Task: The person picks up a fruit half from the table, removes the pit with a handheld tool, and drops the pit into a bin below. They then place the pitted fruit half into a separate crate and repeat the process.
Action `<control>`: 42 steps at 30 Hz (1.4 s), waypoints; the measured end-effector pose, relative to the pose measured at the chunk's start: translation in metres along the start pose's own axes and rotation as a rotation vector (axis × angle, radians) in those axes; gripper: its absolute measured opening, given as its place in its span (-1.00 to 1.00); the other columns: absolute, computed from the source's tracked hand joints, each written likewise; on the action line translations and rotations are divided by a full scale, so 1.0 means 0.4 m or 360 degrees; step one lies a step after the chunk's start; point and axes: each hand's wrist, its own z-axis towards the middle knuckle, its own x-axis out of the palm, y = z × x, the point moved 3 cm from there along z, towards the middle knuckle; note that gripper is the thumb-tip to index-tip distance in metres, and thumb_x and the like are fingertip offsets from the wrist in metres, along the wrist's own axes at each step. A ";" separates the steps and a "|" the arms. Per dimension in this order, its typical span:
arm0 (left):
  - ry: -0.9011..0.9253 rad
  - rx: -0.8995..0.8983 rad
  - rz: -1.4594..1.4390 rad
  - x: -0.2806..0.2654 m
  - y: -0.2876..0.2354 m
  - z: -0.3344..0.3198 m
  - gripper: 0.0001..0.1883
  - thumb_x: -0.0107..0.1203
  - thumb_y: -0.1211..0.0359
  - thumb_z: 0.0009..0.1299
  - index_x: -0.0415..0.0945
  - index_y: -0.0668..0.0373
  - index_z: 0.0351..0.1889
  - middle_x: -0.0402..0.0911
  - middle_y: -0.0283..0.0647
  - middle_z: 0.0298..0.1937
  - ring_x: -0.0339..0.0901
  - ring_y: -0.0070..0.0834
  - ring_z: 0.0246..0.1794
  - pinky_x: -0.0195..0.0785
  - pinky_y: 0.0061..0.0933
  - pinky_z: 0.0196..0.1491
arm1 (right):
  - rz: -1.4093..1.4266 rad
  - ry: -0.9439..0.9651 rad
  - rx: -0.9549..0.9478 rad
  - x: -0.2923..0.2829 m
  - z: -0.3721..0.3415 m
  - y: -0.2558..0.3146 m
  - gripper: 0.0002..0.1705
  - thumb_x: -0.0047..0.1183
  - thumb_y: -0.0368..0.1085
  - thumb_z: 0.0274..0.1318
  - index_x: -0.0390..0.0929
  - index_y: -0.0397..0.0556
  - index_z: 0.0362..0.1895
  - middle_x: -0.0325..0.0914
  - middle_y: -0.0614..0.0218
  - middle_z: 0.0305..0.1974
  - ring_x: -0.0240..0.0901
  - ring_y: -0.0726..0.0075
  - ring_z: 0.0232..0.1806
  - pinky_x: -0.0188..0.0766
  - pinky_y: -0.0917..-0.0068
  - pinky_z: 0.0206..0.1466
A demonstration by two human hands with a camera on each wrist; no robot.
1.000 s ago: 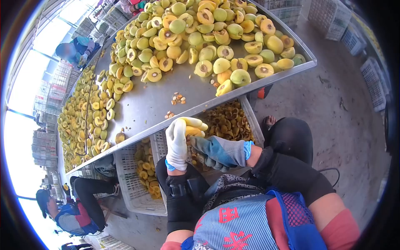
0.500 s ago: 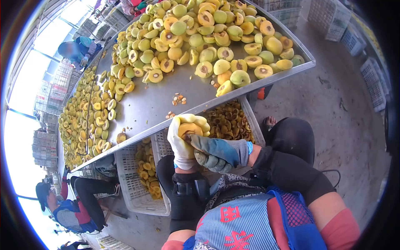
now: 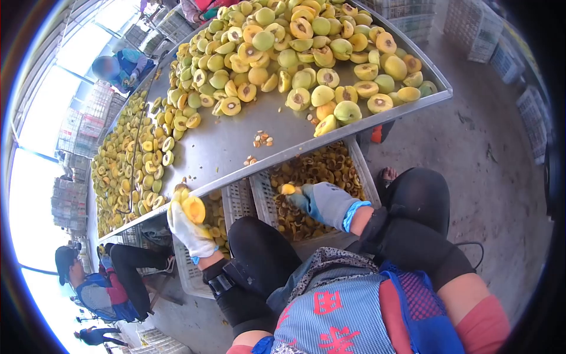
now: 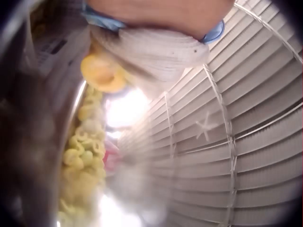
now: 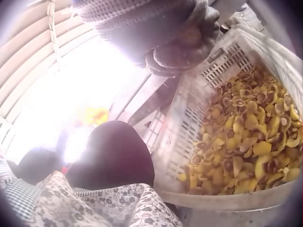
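Observation:
In the head view, the left hand (image 3: 191, 225), in a white glove, holds a yellow halved fruit (image 3: 193, 209) by the table's front edge. The same fruit half (image 4: 102, 73) shows beside the white glove in the left wrist view. The right hand (image 3: 324, 203), in a grey-blue glove, pinches a small yellow piece (image 3: 288, 189) over a crate (image 3: 367, 172) of fruit pieces. In the right wrist view the gloved right hand (image 5: 177, 45) has its fingers curled, left of and above that crate (image 5: 177, 137).
A metal table (image 3: 236, 135) bears a large heap of halved fruit (image 3: 257, 75) and a few loose kernels (image 3: 263, 139). A second crate (image 3: 193, 277) stands below its edge, on the left. Other people (image 3: 97, 298) sit at the left. Stacked crates (image 3: 471, 29) stand at the back right.
The hands have parted. The left has moved left with the fruit half, partly over the second crate; the right now holds a small yellow piece over the dark-filled crate.

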 end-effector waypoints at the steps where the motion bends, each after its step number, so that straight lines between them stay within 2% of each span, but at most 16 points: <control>1: -0.0198 0.0107 0.0441 -0.066 0.008 0.034 -0.70 0.03 0.41 0.47 0.56 0.34 0.09 0.62 -0.07 0.02 0.58 -0.39 0.01 0.47 -0.41 0.11 | -0.0064 -0.0087 0.0039 -0.005 0.006 -0.003 -0.48 -0.09 0.14 0.38 0.62 -0.06 -0.14 0.64 -0.13 -0.28 0.55 -0.34 -0.16 0.47 -0.04 -0.10; 2: -0.0395 0.0218 0.0873 -0.076 -0.004 0.040 -0.72 0.02 0.46 0.46 0.56 0.36 0.07 0.62 -0.07 0.02 0.57 -0.42 -0.01 0.43 -0.47 0.12 | -0.0131 -0.0181 0.0080 -0.013 0.014 -0.004 -0.48 -0.09 0.14 0.37 0.62 -0.07 -0.15 0.64 -0.13 -0.28 0.56 -0.33 -0.16 0.47 -0.04 -0.09; 5: -0.0250 0.0431 0.0840 -0.022 -0.010 0.047 -0.74 0.02 0.46 0.46 0.59 0.38 0.02 0.62 -0.10 0.02 0.55 -0.44 -0.02 0.39 -0.46 0.13 | -0.0208 -0.0396 0.0004 -0.010 0.034 -0.012 -0.56 0.05 0.09 0.33 0.59 -0.05 -0.18 0.63 -0.08 -0.33 0.55 -0.33 -0.22 0.46 -0.04 -0.20; 8: 0.0333 0.0440 0.0708 0.189 0.015 0.048 -0.79 0.08 0.45 0.47 0.63 0.31 -0.02 0.67 -0.21 -0.03 0.56 -0.47 -0.01 0.37 -0.45 0.16 | -0.0274 -0.0522 -0.0032 -0.021 0.040 -0.010 -0.63 0.14 0.03 0.29 0.55 -0.02 -0.19 0.62 -0.04 -0.38 0.55 -0.31 -0.29 0.43 -0.05 -0.29; 11: 0.0998 0.0818 0.1042 0.473 0.014 0.018 -0.67 0.19 0.35 0.40 0.61 0.17 0.11 0.69 -0.13 0.02 0.62 -0.39 0.01 0.41 -0.42 0.15 | -0.0204 -0.0588 0.0008 -0.053 0.011 0.007 -0.61 0.11 0.06 0.30 0.54 -0.02 -0.19 0.61 -0.02 -0.41 0.54 -0.31 -0.32 0.43 -0.06 -0.31; 12: 0.1159 0.0585 0.1055 0.562 -0.003 -0.015 -0.59 0.19 0.25 0.39 0.57 0.13 0.17 0.66 -0.12 0.10 0.61 -0.32 0.07 0.42 -0.37 0.16 | -0.0218 -0.0521 0.0013 -0.054 0.009 0.001 -0.61 0.08 0.06 0.31 0.55 -0.02 -0.19 0.61 -0.04 -0.40 0.55 -0.30 -0.30 0.44 -0.06 -0.29; 15: 0.1615 0.0831 0.1185 0.745 0.102 -0.004 -0.46 0.12 0.13 0.37 0.46 0.07 0.30 0.52 -0.01 0.29 0.44 -0.09 0.31 0.26 -0.26 0.36 | -0.0344 -0.0328 0.0051 -0.049 0.014 -0.025 -0.60 0.01 0.05 0.33 0.59 -0.03 -0.18 0.63 -0.07 -0.34 0.60 -0.24 -0.25 0.49 -0.03 -0.23; 21: 0.1529 0.0805 0.1575 0.810 0.192 -0.015 -0.49 0.19 0.19 0.28 0.49 0.07 0.21 0.59 0.01 0.15 0.55 -0.13 0.15 0.40 -0.24 0.23 | -0.0432 -0.0246 0.0051 -0.060 0.016 -0.031 -0.56 0.00 0.10 0.33 0.57 -0.03 -0.21 0.61 -0.03 -0.43 0.60 -0.23 -0.34 0.47 -0.07 -0.29; 25: 0.1628 0.0341 0.1491 0.750 0.228 0.006 -0.51 0.25 0.23 0.22 0.54 0.12 0.13 0.68 -0.07 -0.06 0.67 -0.26 -0.07 0.51 -0.36 0.04 | -0.0349 -0.0247 0.0079 -0.073 0.008 0.001 -0.57 -0.01 0.07 0.33 0.57 -0.05 -0.16 0.65 -0.06 -0.32 0.62 -0.21 -0.23 0.51 -0.04 -0.19; 28: 0.1540 0.0069 0.1081 0.662 0.204 0.013 -0.59 0.27 0.27 0.26 0.58 0.19 0.06 0.70 -0.19 -0.14 0.66 -0.46 -0.14 0.52 -0.46 -0.04 | -0.0254 -0.0381 0.0052 -0.066 0.022 -0.010 -0.55 -0.01 0.09 0.33 0.56 -0.05 -0.15 0.63 -0.10 -0.34 0.60 -0.27 -0.21 0.49 -0.06 -0.18; 29: 0.1493 -0.0288 0.0545 0.629 0.156 -0.011 -0.65 0.27 0.32 0.34 0.59 0.22 0.06 0.67 -0.30 -0.16 0.62 -0.60 -0.24 0.49 -0.58 -0.20 | -0.0200 -0.0494 0.0008 -0.077 0.020 0.002 -0.56 0.01 0.08 0.34 0.56 -0.07 -0.15 0.63 -0.09 -0.35 0.60 -0.23 -0.24 0.48 -0.03 -0.20; 31: 0.1324 -0.0297 0.0445 0.571 0.069 -0.050 -0.68 0.21 0.29 0.40 0.59 0.24 0.05 0.67 -0.28 -0.17 0.63 -0.59 -0.23 0.49 -0.58 -0.19 | -0.0084 -0.0709 -0.0077 -0.093 0.011 0.034 -0.58 0.04 0.04 0.36 0.56 -0.10 -0.13 0.63 -0.07 -0.37 0.62 -0.17 -0.29 0.47 0.02 -0.23; 34: 0.1212 -0.0292 0.0205 0.482 0.048 -0.091 -0.67 0.09 0.22 0.50 0.57 0.27 0.06 0.66 -0.24 -0.15 0.62 -0.57 -0.21 0.49 -0.55 -0.15 | 0.0567 -0.0724 -0.0349 -0.068 0.041 0.024 -0.58 0.04 0.00 0.40 0.58 -0.13 -0.02 0.66 -0.01 -0.33 0.62 0.16 -0.33 0.49 0.17 -0.19; 35: 0.1203 -0.0285 0.0108 0.463 0.049 -0.110 -0.65 0.04 0.19 0.54 0.56 0.28 0.06 0.66 -0.22 -0.14 0.61 -0.56 -0.20 0.50 -0.54 -0.13 | 0.0540 -0.0634 -0.0326 -0.083 0.031 0.050 -0.58 0.03 -0.05 0.42 0.57 -0.17 0.04 0.70 0.07 -0.27 0.54 0.42 -0.28 0.49 0.31 -0.15; 38: 0.1138 -0.0304 -0.0243 0.445 0.062 -0.186 -0.45 -0.30 -0.02 0.66 0.53 0.29 0.03 0.64 -0.05 -0.06 0.63 -0.29 -0.13 0.53 -0.26 0.00 | 0.0582 -0.0592 -0.0394 -0.052 0.041 0.048 -0.48 -0.02 0.12 0.38 0.54 -0.09 0.03 0.62 -0.18 -0.26 0.53 -0.40 -0.13 0.48 -0.01 -0.13; 42: 0.0857 -0.0680 -0.0560 0.466 0.034 -0.245 -0.38 -0.38 -0.09 0.64 0.51 0.26 0.05 0.65 0.03 -0.02 0.64 -0.11 -0.08 0.54 -0.10 0.05 | 0.0477 -0.0455 -0.0244 -0.027 0.044 0.029 -0.42 -0.08 0.19 0.39 0.54 -0.10 0.02 0.61 -0.20 -0.27 0.53 -0.40 -0.13 0.47 -0.03 -0.13</control>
